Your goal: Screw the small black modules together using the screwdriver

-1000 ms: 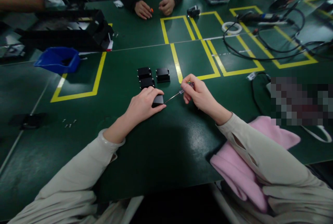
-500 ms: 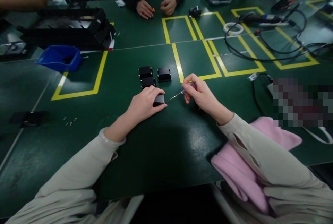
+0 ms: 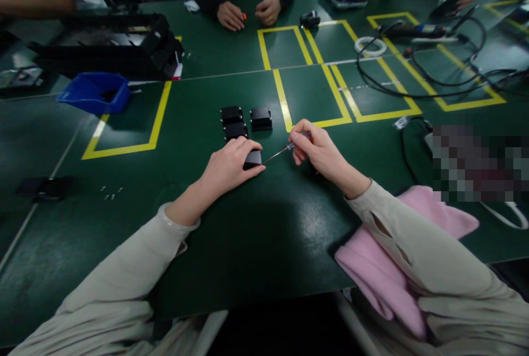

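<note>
My left hand (image 3: 231, 163) is closed around a small black box (image 3: 253, 158) on the green table, thumb at its near right corner. Between the fingers of my right hand (image 3: 312, 144) is a screwdriver (image 3: 281, 153) with a clear handle. Its thin shaft slants down to the left, and the tip meets the right end of the box, near my left thumb. Just beyond my left hand stand similar black boxes: one at the back (image 3: 231, 114), one in front of it (image 3: 235, 129) and one to the right (image 3: 261, 118). A dark item under my right hand is mostly hidden.
Several small screws (image 3: 111, 193) lie at left, near a black part (image 3: 47, 188). A blue bin (image 3: 95, 91) stands before black trays (image 3: 103, 50). Pink cloth (image 3: 384, 268) lies under my right forearm; cables (image 3: 413, 91) loop at right. A co-worker's hands (image 3: 248, 13) rest across the table.
My hands, the box and the screwdriver hold almost the same position. Only a very slight shift of my right hand shows.
</note>
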Motion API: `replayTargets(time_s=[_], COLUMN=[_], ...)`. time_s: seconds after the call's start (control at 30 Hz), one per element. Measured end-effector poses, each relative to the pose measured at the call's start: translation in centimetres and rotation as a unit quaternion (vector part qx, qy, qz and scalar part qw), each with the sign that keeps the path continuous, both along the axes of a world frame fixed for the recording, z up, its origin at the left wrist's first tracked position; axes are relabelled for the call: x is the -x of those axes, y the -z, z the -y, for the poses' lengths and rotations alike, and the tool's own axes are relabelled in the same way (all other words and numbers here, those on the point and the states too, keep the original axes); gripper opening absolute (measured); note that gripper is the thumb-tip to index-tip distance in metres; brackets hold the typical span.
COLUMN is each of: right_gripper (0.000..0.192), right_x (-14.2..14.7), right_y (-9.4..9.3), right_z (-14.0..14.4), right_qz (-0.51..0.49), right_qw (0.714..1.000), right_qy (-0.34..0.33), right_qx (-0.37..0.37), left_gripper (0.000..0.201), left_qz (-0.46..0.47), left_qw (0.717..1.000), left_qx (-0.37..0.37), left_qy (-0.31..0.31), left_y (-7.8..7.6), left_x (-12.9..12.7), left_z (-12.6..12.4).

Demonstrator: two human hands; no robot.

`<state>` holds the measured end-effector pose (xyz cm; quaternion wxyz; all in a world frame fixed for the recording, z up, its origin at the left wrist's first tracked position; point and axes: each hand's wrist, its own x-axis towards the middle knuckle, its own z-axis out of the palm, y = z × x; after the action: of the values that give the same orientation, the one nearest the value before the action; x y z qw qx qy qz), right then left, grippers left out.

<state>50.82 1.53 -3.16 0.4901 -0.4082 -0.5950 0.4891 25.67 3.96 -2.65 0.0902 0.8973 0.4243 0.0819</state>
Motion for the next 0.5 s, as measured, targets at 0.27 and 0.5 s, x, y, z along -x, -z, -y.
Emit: replayTargets(time_s=[0.27, 0.5], right_gripper=[0.032, 0.041], right_x=[-0.10, -0.03], right_y=[0.15, 0.09], right_z=[0.04, 0.07], right_qz=[0.006, 0.019], right_qw=[1.000, 1.000], right_qy=[0.001, 0.007], right_qx=[-0.009, -0.004], left_gripper=[0.042, 0.043], left_qz=[0.009, 0.004], left_qw=[1.000, 1.000], left_qx=[0.005, 0.000], left_qy=[0.002, 0.002], left_y=[-0.07, 0.05], left_x=[0.00, 0.03], left_z=[-0.02, -0.05])
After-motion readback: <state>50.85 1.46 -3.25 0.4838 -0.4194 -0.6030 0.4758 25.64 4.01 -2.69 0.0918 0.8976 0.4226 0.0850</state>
